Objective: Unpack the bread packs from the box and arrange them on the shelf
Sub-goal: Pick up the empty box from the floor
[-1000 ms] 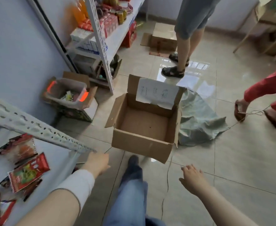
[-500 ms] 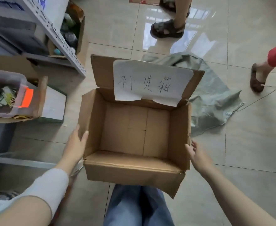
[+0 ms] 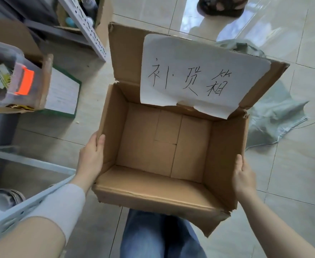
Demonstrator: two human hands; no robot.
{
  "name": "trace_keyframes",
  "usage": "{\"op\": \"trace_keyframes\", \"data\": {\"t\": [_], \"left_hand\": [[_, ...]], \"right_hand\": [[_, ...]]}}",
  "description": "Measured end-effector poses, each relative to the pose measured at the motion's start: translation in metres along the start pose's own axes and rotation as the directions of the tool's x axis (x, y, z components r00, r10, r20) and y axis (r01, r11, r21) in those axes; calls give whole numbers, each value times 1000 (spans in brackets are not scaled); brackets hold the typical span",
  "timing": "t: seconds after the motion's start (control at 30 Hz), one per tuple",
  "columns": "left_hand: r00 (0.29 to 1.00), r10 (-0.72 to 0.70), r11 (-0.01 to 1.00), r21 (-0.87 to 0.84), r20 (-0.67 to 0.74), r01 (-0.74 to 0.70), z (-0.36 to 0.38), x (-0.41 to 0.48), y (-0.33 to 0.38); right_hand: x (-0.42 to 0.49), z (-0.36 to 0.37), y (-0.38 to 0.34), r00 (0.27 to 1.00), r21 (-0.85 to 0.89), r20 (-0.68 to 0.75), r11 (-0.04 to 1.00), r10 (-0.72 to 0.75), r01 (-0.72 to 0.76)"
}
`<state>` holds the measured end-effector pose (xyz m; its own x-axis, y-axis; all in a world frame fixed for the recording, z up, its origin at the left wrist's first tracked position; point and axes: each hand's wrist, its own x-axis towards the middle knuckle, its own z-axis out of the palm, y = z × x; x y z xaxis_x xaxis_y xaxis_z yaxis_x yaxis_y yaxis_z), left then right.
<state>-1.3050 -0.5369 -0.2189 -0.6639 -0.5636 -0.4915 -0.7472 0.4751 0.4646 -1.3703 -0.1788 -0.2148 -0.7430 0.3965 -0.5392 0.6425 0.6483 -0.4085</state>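
Observation:
An open brown cardboard box fills the middle of the view, and nothing lies inside it. A white paper sheet with handwritten characters is stuck to its raised far flap. My left hand presses flat against the box's left wall. My right hand grips the right wall near the front corner. No bread packs are in view. A pale metal shelf rail crosses the lower left corner.
A clear plastic bin with an orange latch sits in a carton at the left. A white shelf upright stands behind it. A grey sack lies on the tiled floor at the right. Another person's sandalled foot is at the top.
I have bent down to the box and it now looks much closer. Both hands went from hanging free, to reaching, to holding its two side walls.

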Motion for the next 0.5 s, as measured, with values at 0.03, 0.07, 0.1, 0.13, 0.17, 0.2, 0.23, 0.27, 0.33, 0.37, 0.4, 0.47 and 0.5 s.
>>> {"op": "trace_keyframes", "data": {"t": [0.03,0.07,0.1,0.13,0.17,0.2,0.23,0.27,0.33,0.37,0.4,0.47,0.5], "left_hand": [[1000,-15,1000,-9,1,15,-4,-8,-2],[999,-32,999,-16,2,32,-9,-18,-3],[999,-46,999,-22,-1,46,-16,-30,-5],[998,-60,998,-30,-7,59,-22,-43,-6],[997,-74,996,-46,-15,73,-29,-58,-7],[995,-95,993,-77,-26,93,-39,-77,-6],[994,-111,989,-106,-22,108,-43,-92,-6],[992,-125,984,-130,-21,121,-46,-106,-7],[986,-152,978,-153,-63,141,-61,-144,-7],[982,-163,977,-156,-90,148,-67,-164,-7],[977,-179,974,-161,-118,159,-74,-185,-8],[960,-231,963,-176,-157,203,-84,-229,-12],[949,-259,955,-191,-177,225,-89,-250,-15]], "right_hand": [[-5,-6,0,1000,-11,9,1000,-4,4],[-13,-14,0,1000,-24,19,1000,-12,13],[-22,-23,1,999,-38,27,999,-30,31],[-30,-33,1,998,-47,34,998,-50,51],[-40,-43,2,997,-48,39,997,-66,68],[-52,-56,0,994,-50,56,994,-90,93],[-58,-65,1,992,-52,71,993,-107,110],[-64,-73,1,989,-53,83,990,-123,127],[-82,-95,-3,978,-70,118,981,-172,181],[-90,-106,-5,972,-79,135,976,-193,205],[-98,-117,-9,963,-86,152,967,-224,238],[-116,-136,-14,941,-106,199,949,-273,297],[-125,-144,-16,929,-119,222,937,-298,329]]}}
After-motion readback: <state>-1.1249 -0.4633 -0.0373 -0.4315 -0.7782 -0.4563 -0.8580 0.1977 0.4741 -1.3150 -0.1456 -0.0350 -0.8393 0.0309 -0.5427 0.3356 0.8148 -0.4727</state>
